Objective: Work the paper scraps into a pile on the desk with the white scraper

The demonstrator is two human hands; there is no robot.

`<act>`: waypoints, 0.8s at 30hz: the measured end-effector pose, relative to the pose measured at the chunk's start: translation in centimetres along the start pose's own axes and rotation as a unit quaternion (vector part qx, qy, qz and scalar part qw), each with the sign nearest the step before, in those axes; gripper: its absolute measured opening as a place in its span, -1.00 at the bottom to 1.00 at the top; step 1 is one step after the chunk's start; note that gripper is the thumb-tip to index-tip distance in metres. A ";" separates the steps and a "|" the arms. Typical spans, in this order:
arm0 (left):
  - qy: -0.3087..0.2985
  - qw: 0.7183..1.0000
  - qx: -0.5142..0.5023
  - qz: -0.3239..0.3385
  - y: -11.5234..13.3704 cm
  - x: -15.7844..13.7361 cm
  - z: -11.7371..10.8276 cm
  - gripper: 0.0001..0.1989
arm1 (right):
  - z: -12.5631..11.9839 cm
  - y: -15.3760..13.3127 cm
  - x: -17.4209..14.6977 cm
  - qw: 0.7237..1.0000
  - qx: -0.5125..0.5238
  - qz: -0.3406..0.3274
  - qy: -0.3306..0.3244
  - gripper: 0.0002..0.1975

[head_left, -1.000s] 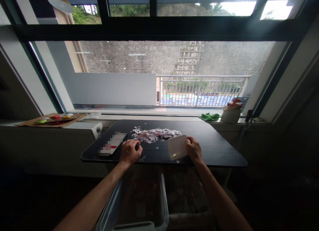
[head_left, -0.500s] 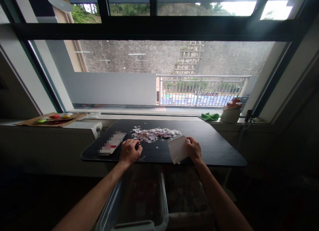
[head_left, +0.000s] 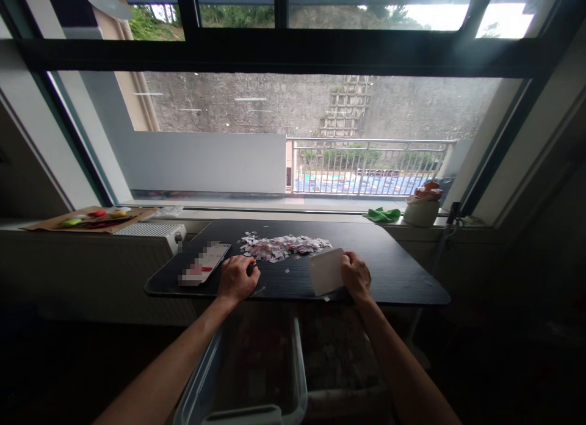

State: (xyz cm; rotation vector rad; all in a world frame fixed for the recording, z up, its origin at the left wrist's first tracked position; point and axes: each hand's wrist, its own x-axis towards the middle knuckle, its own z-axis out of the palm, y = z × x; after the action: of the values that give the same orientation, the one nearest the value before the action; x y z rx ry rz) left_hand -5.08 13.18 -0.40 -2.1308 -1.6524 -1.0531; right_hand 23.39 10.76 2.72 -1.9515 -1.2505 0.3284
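Note:
My right hand (head_left: 356,275) grips the right edge of a thin white rectangular card (head_left: 326,272), tilted up over the front of the dark table (head_left: 389,269). Behind the card lies a long heap of small paper scraps (head_left: 279,247), pale with some pinkish ones. One loose scrap (head_left: 326,298) is by the table's front edge, just below the card. My left hand (head_left: 238,277) rests at the table's front left of the heap, its fingers curled in; whatever they may hold is hidden. Beside it lies a flat printed box (head_left: 208,264), partly blurred out.
Below the table edge stands a clear plastic bin (head_left: 300,358), its inside dark. A radiator (head_left: 151,229) is on the left, with a brown board (head_left: 50,225) near it. On the sill at right are a green cloth (head_left: 382,215) and a white container (head_left: 421,211).
The card's lower edge has lifted and tilted slightly, leaving the loose scrap below it more exposed. My left hand keeps its place; the whole view has shifted a little.

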 end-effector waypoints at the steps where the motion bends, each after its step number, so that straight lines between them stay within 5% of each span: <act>1: 0.001 1.000 0.001 0.001 0.0 0.0 0.0 -0.83 | 0.0 0.0 0.0 1.000 -0.006 -0.002 -0.004 -0.60; 12: -0.006 1.000 -0.002 -0.002 0.0 0.0 0.0 -0.81 | 0.5 0.8 0.5 0.998 0.044 -0.027 0.022 -0.62; 18: -0.002 1.000 -0.004 0.000 -0.1 -0.1 0.1 -0.82 | 1.7 2.5 1.6 0.976 0.202 -0.065 0.053 -0.63; 24: 0.000 1.000 0.000 -0.001 0.0 -0.1 0.1 -0.83 | 2.5 2.4 1.4 0.970 0.193 -0.142 0.041 -0.69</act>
State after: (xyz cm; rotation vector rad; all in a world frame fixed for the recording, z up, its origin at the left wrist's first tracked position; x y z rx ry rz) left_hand -5.09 13.18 -0.53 -2.1301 -1.6537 -1.0539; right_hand 24.17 12.61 -0.46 -1.4223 -1.2837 0.3141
